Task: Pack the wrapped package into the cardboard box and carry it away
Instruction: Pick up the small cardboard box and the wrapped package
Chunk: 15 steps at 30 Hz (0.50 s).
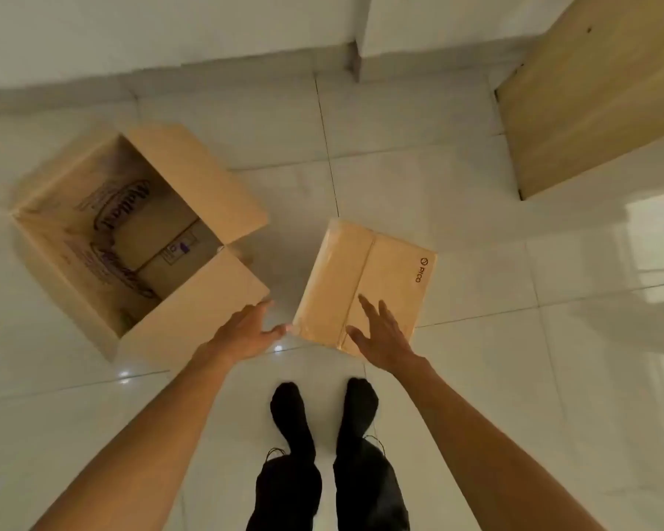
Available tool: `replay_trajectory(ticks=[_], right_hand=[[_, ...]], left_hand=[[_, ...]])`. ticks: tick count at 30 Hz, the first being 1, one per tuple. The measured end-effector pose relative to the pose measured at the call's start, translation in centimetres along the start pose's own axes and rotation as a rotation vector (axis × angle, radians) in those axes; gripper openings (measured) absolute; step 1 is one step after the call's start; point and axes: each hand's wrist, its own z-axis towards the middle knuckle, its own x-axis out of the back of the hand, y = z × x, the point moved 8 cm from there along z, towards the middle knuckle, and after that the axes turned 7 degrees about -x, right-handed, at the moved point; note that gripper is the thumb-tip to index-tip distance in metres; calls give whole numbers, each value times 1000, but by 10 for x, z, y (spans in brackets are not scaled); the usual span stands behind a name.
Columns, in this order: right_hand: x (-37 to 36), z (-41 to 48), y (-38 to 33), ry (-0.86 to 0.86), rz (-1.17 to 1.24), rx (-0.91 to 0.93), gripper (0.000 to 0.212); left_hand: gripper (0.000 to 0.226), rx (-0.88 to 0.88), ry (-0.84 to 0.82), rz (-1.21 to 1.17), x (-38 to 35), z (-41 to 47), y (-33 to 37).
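- The place looks like a bare room or hallway in a home; which room it is cannot be told.
- Large glossy white floor tiles [418, 193] with thin grout lines fill most of the frame and mirror a bright window in the right part.
- A plain white wall [169, 28] runs along the top, with a low white skirting and a jutting corner at top centre.
- A pale wooden panel [598, 97], perhaps a door or cabinet side, stands in the upper right.
- The person stands in black socks [290, 412], shoeless, at bottom centre.
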Motion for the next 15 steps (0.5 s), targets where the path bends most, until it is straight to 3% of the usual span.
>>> replay_trajectory(ticks=[4, 8, 10, 13, 15], right_hand=[[-9, 64, 47, 174, 70, -109, 82], [-36, 95, 75, 139, 85, -115, 94], [-44, 96, 77, 129, 81, -99, 98], [-34, 87, 77, 164, 100, -130, 97], [-22, 86, 72, 155, 105, -178, 103]], left_hand=[[105, 31, 13, -148, -55, 67, -12], [105, 115, 53, -363, -93, 110, -15], [87, 97, 137, -336, -96, 113, -7], [48, -63, 353, -183, -85, 93, 17], [37, -184, 414, -162, -84, 74, 37]])
